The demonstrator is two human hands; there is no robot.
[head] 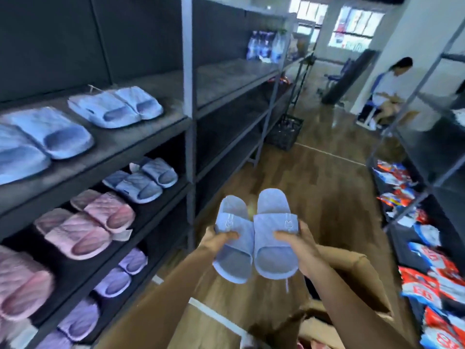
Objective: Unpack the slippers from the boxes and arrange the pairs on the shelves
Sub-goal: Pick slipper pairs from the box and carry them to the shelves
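Observation:
I hold a pair of light blue slippers in front of me above the floor. My left hand (216,238) grips the left slipper (235,238) by its strap, and my right hand (298,244) grips the right slipper (274,230) the same way. An open cardboard box (362,285) lies below my right arm. On the dark shelf unit (130,144) at my left, light blue pairs (115,107) sit on the upper board. Blue (143,182) and pink pairs (85,222) fill the middle board, and purple pairs (118,275) lie on the lower one.
More bare shelf bays (234,71) run on down the aisle at the left. A black crate (284,134) stands on the wooden floor. Packaged goods (427,268) fill the racks at the right. A person (390,89) sits far down the aisle.

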